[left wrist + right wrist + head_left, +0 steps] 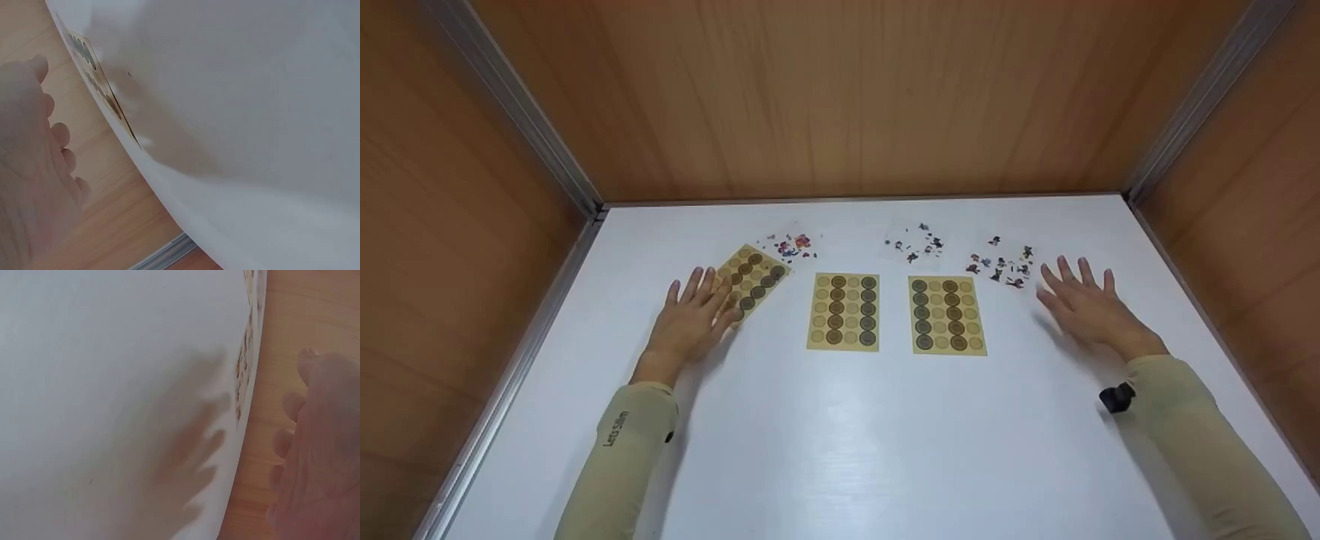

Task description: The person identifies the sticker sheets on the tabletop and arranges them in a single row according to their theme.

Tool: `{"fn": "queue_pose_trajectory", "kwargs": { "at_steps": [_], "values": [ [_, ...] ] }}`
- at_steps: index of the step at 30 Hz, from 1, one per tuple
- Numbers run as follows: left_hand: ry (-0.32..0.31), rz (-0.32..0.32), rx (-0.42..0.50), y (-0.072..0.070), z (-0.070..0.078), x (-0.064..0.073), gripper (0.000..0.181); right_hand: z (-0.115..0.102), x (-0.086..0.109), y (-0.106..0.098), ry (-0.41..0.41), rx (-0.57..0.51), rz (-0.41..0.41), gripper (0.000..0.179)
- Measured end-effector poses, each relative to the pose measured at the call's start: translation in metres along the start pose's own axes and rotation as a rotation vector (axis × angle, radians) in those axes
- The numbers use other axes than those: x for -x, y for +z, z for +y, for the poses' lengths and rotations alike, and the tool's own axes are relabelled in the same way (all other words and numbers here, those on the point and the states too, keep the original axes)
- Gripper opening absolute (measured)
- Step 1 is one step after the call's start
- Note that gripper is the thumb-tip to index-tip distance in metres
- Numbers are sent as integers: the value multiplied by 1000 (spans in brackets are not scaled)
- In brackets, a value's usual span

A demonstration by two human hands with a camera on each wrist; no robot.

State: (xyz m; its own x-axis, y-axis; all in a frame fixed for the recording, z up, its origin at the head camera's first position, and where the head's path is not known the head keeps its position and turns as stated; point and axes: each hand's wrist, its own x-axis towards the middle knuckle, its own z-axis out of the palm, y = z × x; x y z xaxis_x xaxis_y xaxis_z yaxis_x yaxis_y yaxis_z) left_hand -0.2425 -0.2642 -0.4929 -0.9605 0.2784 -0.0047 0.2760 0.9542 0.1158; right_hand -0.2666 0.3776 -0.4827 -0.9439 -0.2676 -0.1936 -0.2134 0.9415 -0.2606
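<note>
My left hand [686,322] is spread above the table, its fingers overlapping the lower left part of a tilted tan sticker sheet [765,271] in the head view. Nothing is held in it. On the right, my right hand [1091,307] hovers with fingers spread, beside a clear sheet of small dark figure stickers [1001,262]; its shadow [185,444] falls on the table. Two more tan sheets with rows of round seals, one left of centre [843,312] and one right [947,315], lie flat between the hands.
Behind the tan sheets lie a clear sheet with colourful small stickers [795,245] and another with dark ones [915,244]. The white table [840,427] is bounded by wooden panels [840,97] at the back and both sides, with metal corner posts [525,112].
</note>
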Motion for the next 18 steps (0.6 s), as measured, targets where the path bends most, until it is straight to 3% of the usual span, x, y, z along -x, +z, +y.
{"fn": "queue_pose_trajectory", "kwargs": {
  "at_steps": [4, 9, 14, 18],
  "values": [
    [2, -25, 15, -4, 1, -2, 66, -5, -5, -3, -16, 3, 0, 79],
    [5, -80, 106, -10, 4, -8, 74, -16, -13, -10, -62, -74, -9, 81],
    [21, -137, 174, -12, 10, -20, 96, -34, -24, -17, -131, -207, -20, 90],
    [35, -167, 202, -11, 19, -31, 116, -54, -37, -17, -136, -264, -46, 109]
  ]
}}
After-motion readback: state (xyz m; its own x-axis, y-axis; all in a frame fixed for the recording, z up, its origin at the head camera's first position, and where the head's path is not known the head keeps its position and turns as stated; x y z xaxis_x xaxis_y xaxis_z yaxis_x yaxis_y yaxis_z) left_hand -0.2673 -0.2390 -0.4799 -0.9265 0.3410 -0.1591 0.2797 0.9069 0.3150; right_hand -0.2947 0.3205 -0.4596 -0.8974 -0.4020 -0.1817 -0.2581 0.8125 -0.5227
